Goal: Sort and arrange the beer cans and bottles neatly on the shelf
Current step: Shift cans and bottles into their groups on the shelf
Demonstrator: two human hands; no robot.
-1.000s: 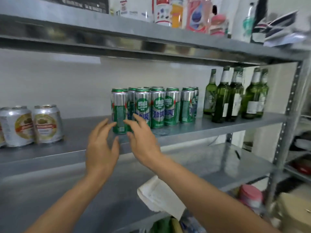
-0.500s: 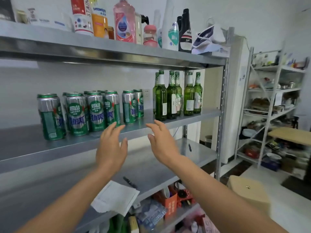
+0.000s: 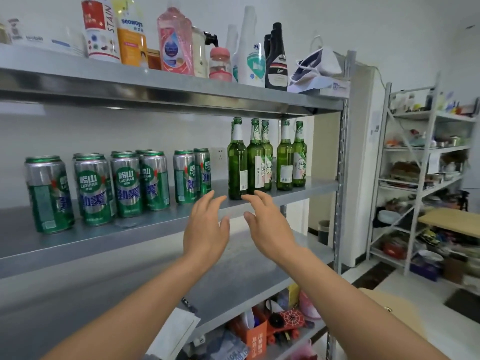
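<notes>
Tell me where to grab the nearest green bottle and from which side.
Take the nearest green bottle round its straight lower body, coming from the front. It stands upright near the shelf edge, its front and left side free, while a neighbouring bottle crowds its right. The right hand is open just before it.

Of the person only the two arms show: the left hand [image 3: 206,229] with the left forearm [image 3: 135,305], and the right hand [image 3: 270,224] with the right forearm [image 3: 350,302]. Both forearms are bare along all the length that is seen, down to the lower edge, and the wrists and fingers are bare as well. The fingers look slim; the fingertips are too blurred to tell the nails.
</notes>
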